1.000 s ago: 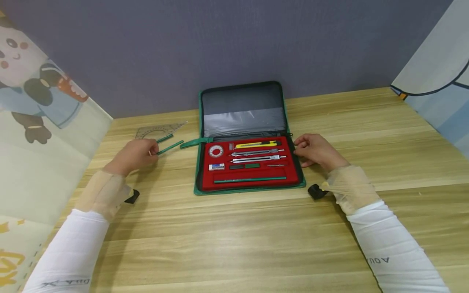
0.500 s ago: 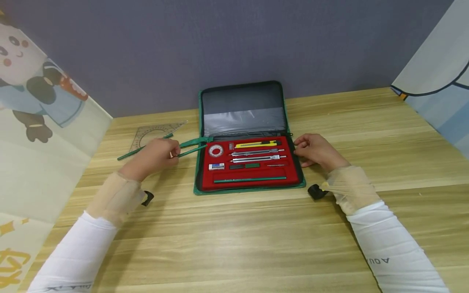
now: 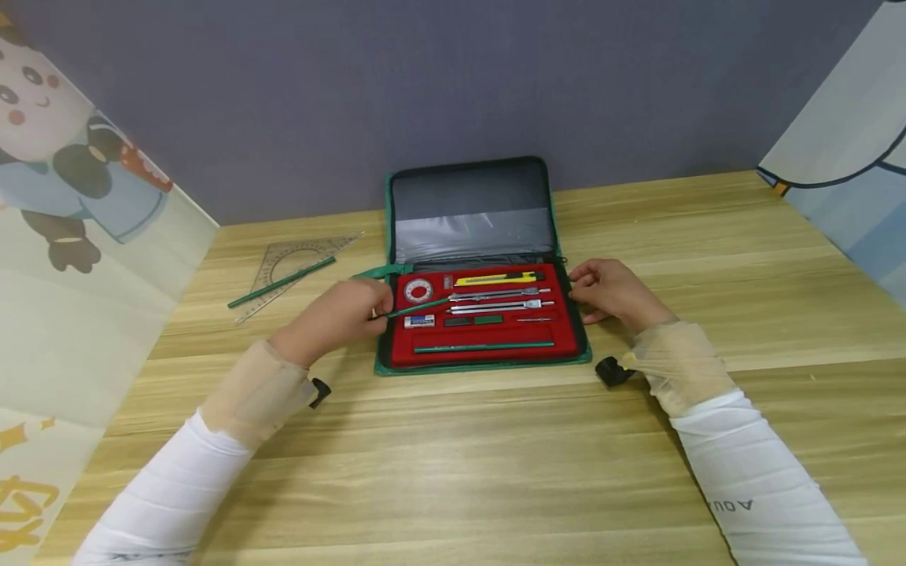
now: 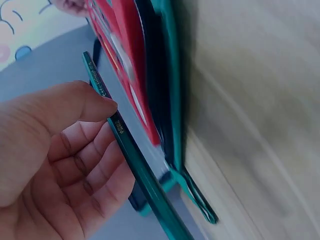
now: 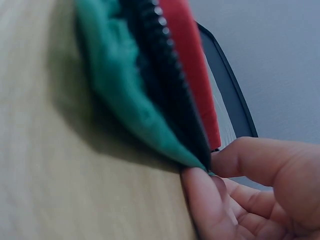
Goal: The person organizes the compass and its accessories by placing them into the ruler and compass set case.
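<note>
My left hand (image 3: 343, 314) pinches a green pencil (image 3: 421, 307) between thumb and fingers over the left side of a green zip case (image 3: 481, 370). The left wrist view shows gold lettering along the pencil (image 4: 145, 175). Lying open, the case has a red insert (image 3: 488, 359) holding another green pencil (image 3: 484, 347), a yellow utility knife (image 3: 498, 278), two silver drawing tools, an eraser (image 3: 419, 321) and a round white dial-like piece (image 3: 418, 291). At the case's right edge, my right hand (image 3: 614, 292) pinches the zip border (image 5: 187, 157) between thumb and finger.
On the wooden table (image 3: 453, 464), a green pencil (image 3: 279, 283) lies across a clear set square (image 3: 311, 245) at the left. The case's raised lid (image 3: 470, 189) leans toward the grey back panel (image 3: 453, 79). A green strap (image 3: 382, 272) sticks out left of the case.
My left hand has carried the pencil rightward from near the set square to above the case's left part. The other pencil stays on the set square. My right hand has hardly moved.
</note>
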A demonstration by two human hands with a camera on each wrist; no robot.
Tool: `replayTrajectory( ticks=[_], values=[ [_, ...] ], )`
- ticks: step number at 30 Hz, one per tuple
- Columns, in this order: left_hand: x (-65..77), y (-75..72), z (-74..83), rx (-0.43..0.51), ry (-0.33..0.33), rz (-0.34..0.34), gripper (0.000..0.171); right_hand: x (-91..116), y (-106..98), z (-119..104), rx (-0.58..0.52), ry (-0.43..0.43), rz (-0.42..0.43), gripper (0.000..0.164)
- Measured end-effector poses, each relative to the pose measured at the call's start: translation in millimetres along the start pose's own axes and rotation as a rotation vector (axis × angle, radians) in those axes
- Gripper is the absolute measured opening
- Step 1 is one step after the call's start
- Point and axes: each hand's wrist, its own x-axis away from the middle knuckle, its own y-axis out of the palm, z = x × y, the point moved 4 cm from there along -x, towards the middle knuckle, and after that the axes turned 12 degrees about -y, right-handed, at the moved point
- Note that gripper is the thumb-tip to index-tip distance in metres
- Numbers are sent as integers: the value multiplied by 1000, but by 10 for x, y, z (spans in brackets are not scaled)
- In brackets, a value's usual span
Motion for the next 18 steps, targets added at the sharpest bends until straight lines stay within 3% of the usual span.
replayTrajectory(
  ticks=[18],
  values=[
    [-185,108,563,6,51,-82,13,-3,-10,23,-6,-6,-11,36]
  ],
)
